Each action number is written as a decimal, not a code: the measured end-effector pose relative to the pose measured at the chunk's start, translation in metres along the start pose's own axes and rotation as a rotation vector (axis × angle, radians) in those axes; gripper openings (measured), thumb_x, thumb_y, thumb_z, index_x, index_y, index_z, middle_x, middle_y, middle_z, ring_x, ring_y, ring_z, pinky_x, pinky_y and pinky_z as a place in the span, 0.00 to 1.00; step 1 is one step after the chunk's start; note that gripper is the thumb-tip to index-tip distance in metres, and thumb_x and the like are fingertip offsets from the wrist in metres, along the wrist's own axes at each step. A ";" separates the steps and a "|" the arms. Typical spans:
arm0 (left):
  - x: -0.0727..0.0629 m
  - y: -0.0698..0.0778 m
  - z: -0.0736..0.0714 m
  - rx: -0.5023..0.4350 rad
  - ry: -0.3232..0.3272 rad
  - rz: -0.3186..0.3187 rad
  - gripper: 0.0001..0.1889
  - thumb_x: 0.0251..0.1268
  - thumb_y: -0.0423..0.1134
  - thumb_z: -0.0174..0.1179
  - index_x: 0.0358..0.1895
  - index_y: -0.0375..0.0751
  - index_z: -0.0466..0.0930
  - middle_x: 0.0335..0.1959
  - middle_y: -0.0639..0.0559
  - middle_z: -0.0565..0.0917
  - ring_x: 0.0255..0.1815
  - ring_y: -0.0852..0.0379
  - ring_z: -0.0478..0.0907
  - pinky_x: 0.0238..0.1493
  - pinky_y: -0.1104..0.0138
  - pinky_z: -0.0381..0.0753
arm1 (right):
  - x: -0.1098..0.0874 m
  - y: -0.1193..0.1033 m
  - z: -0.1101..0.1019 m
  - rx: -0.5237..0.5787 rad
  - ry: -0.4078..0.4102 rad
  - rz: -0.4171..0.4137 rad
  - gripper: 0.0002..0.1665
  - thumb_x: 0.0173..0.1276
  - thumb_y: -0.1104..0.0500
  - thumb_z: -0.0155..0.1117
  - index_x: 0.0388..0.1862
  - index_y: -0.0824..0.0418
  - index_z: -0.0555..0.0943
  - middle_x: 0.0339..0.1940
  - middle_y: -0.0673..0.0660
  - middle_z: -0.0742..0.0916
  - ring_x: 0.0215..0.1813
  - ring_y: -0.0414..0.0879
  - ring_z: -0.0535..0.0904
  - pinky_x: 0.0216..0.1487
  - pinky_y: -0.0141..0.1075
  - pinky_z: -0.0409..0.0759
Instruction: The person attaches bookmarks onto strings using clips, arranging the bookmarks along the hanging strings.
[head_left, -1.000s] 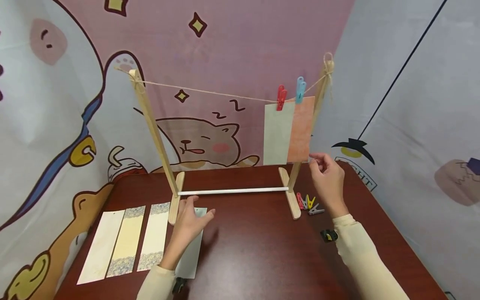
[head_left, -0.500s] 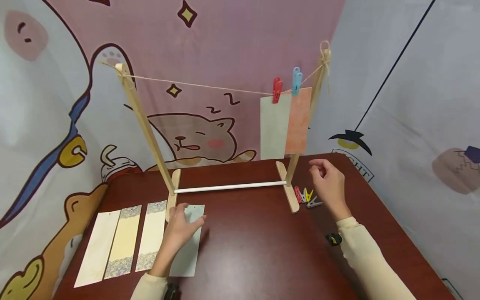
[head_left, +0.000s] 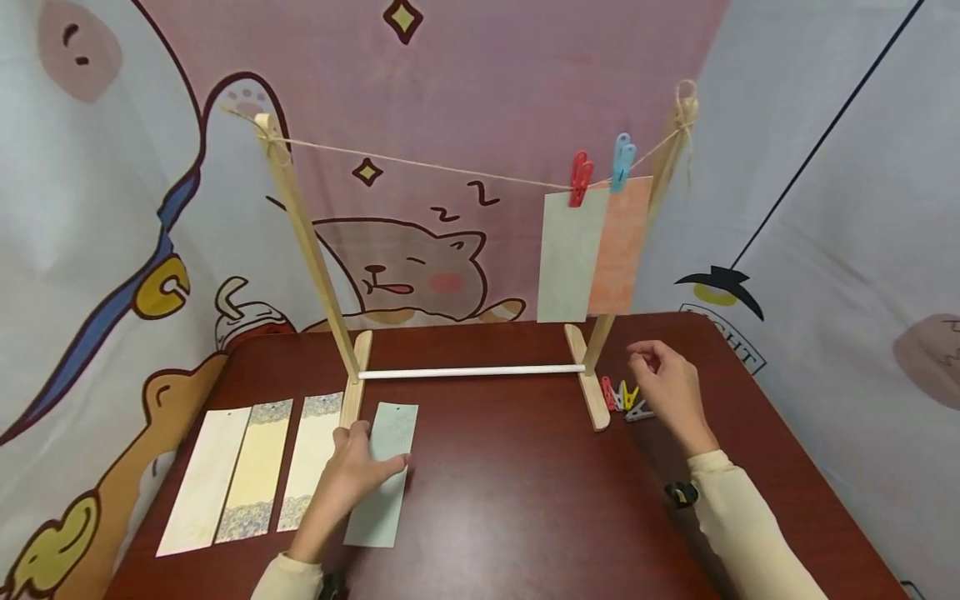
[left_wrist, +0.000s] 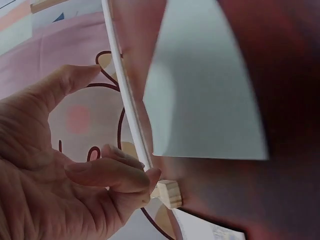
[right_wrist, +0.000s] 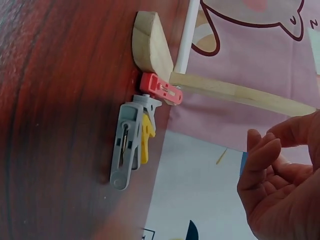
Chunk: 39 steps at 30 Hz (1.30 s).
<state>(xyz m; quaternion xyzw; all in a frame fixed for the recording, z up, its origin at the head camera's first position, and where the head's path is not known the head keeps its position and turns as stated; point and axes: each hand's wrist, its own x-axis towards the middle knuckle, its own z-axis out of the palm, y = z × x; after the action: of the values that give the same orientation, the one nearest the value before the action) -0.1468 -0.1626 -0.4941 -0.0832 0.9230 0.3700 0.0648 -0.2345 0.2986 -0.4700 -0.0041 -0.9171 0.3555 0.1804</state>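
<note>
My left hand (head_left: 348,471) hovers over a pale green paper strip (head_left: 393,433) lying on the table, thumb and fingers apart, holding nothing. In the left wrist view the strip (left_wrist: 200,100) appears apart from the fingers. My right hand (head_left: 671,396) hangs in the air with loosely curled fingers and nothing between them. Close by it lie small clothespins: a red clothespin (right_wrist: 161,89), a yellow clothespin (right_wrist: 146,140) and grey clothespins (right_wrist: 125,145). On the twine (head_left: 420,163), a red clothespin (head_left: 581,179) holds a pale green sheet (head_left: 572,258), and a blue clothespin (head_left: 623,163) an orange sheet (head_left: 622,250).
The twine runs between two wooden posts (head_left: 311,250) joined below by a white rod (head_left: 472,372). To the left lie a plain white strip (head_left: 204,479), a yellow patterned strip (head_left: 257,471) and a white patterned strip (head_left: 311,450). A cartoon cloth hangs behind the dark red table (head_left: 510,483).
My right hand has dropped away from the orange sheet's lower corner, toward the loose clothespins. My left hand has moved down and back over the pale green strip. The head view has shifted.
</note>
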 end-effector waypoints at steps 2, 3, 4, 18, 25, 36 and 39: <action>-0.001 -0.002 0.000 0.010 -0.011 -0.009 0.52 0.56 0.50 0.82 0.73 0.17 0.65 0.63 0.20 0.66 0.43 0.31 0.82 0.45 0.40 0.84 | 0.000 0.001 -0.001 -0.012 -0.011 0.005 0.14 0.83 0.58 0.62 0.55 0.66 0.87 0.38 0.61 0.89 0.27 0.48 0.74 0.24 0.36 0.70; -0.001 -0.004 0.000 0.015 -0.014 -0.014 0.52 0.56 0.50 0.82 0.73 0.17 0.65 0.62 0.20 0.66 0.43 0.31 0.82 0.45 0.40 0.84 | 0.000 0.002 -0.001 -0.024 -0.022 0.008 0.14 0.82 0.59 0.62 0.55 0.66 0.87 0.39 0.62 0.90 0.27 0.48 0.75 0.25 0.37 0.70; -0.002 -0.005 0.000 0.021 -0.016 -0.017 0.52 0.56 0.50 0.82 0.73 0.17 0.65 0.62 0.20 0.66 0.44 0.31 0.82 0.46 0.40 0.84 | -0.001 0.002 -0.002 -0.040 -0.040 0.015 0.14 0.82 0.59 0.61 0.56 0.67 0.86 0.39 0.62 0.89 0.27 0.49 0.75 0.26 0.38 0.71; -0.005 -0.015 0.008 0.061 0.021 -0.018 0.49 0.52 0.47 0.86 0.65 0.14 0.68 0.59 0.18 0.68 0.40 0.27 0.82 0.43 0.39 0.83 | -0.001 0.025 -0.007 -0.216 -0.409 0.233 0.25 0.82 0.50 0.63 0.55 0.75 0.81 0.38 0.64 0.85 0.36 0.55 0.79 0.33 0.45 0.77; -0.006 -0.015 0.013 0.080 0.034 -0.044 0.49 0.49 0.46 0.88 0.64 0.14 0.69 0.59 0.17 0.68 0.42 0.25 0.83 0.45 0.39 0.84 | -0.003 0.034 -0.007 -0.275 -0.407 0.250 0.25 0.81 0.48 0.64 0.50 0.74 0.81 0.35 0.62 0.84 0.35 0.55 0.79 0.33 0.45 0.75; -0.008 -0.016 0.018 0.149 0.079 -0.024 0.49 0.44 0.46 0.91 0.55 0.12 0.69 0.51 0.18 0.73 0.39 0.24 0.83 0.42 0.37 0.85 | -0.009 0.045 -0.009 -0.315 -0.436 0.278 0.23 0.75 0.49 0.64 0.19 0.55 0.76 0.18 0.51 0.74 0.24 0.49 0.71 0.26 0.41 0.65; -0.007 -0.017 0.018 0.179 0.073 -0.023 0.47 0.45 0.47 0.91 0.52 0.13 0.71 0.48 0.21 0.75 0.37 0.28 0.83 0.41 0.39 0.84 | -0.009 0.047 -0.011 -0.306 -0.460 0.278 0.20 0.74 0.50 0.64 0.23 0.57 0.77 0.20 0.53 0.75 0.26 0.50 0.73 0.28 0.42 0.67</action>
<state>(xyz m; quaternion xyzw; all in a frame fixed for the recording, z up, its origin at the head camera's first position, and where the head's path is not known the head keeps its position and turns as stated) -0.1357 -0.1615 -0.5172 -0.1011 0.9531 0.2820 0.0425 -0.2277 0.3396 -0.4965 -0.0762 -0.9674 0.2262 -0.0850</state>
